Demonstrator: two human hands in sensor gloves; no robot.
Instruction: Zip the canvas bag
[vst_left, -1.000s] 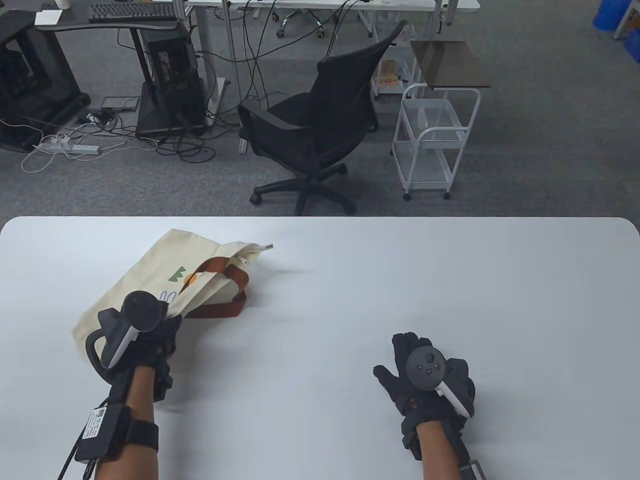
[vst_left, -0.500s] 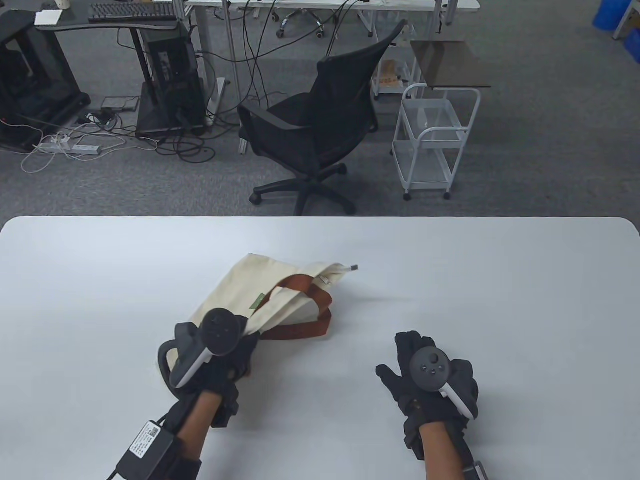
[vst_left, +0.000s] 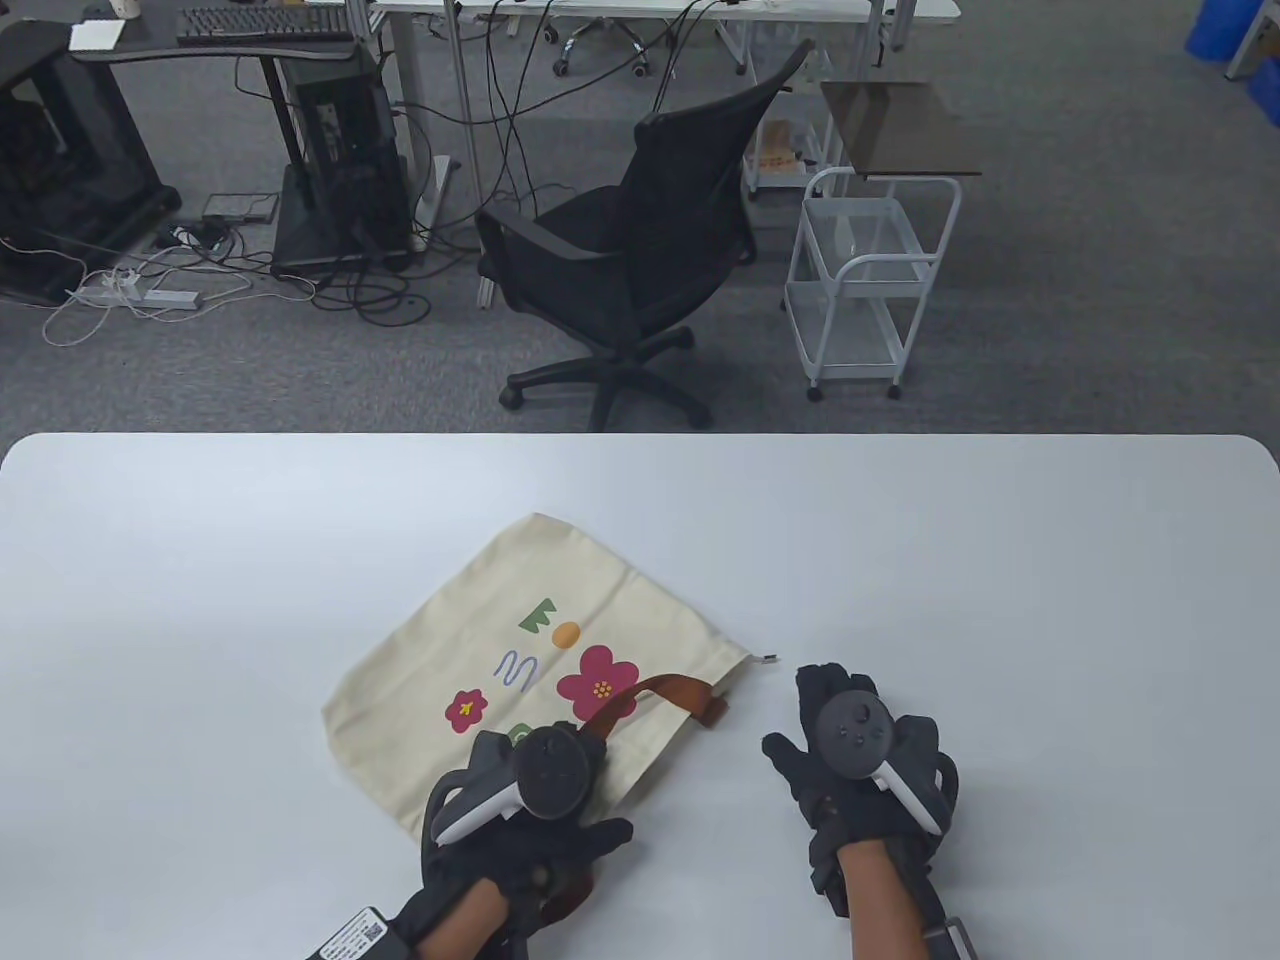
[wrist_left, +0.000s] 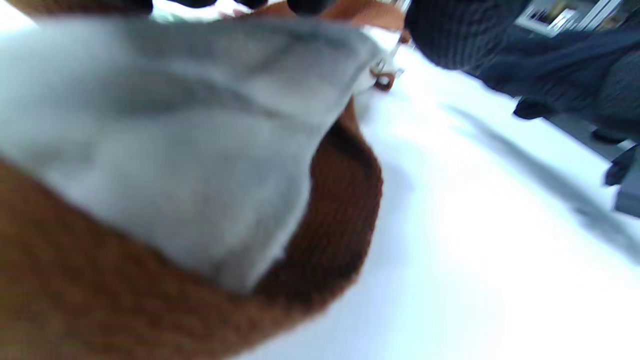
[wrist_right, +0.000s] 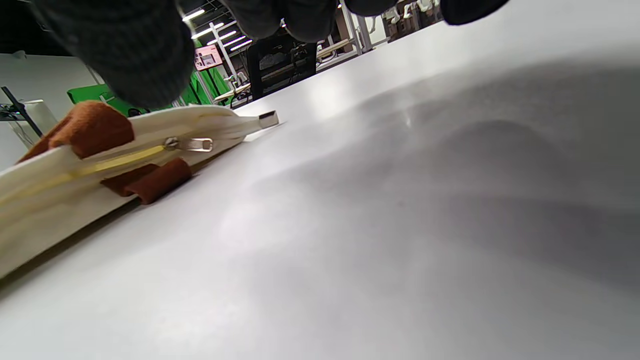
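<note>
Big white desk (vst_left: 900, 540) takes up the lower half of the table view, with grey office carpet beyond its far edge. The canvas bag (vst_left: 560, 650) lies flat on the desk, left of the middle and closer to the near edge, turned so it sits like a diamond. Printed side is up: a pink flower, a smaller red one, some green and orange shapes. A brown strap handle (vst_left: 668, 692) curls across its right part.

The left hand (vst_left: 530, 830) is at the bag's near corner, resting on the fabric. From the left wrist view it's all blurry cloth and brown strap right up against the camera, so I honestly can't tell whether it's gripping the bag or just lying on it.

The right hand (vst_left: 865, 770) lies on the desk just right of the bag, not touching it, fingers spread and loose, holding nothing.

Right wrist view is the good one: the bag's zippered edge (wrist_right: 90, 165) faces this hand, and the metal zipper pull (wrist_right: 192, 144) sits near the end of the bag. Just past it, the small zipper end tab (wrist_right: 268, 119) pokes out from the bag's right corner. You can spot that tab in the table view too, between the bag and the right hand.
</note>
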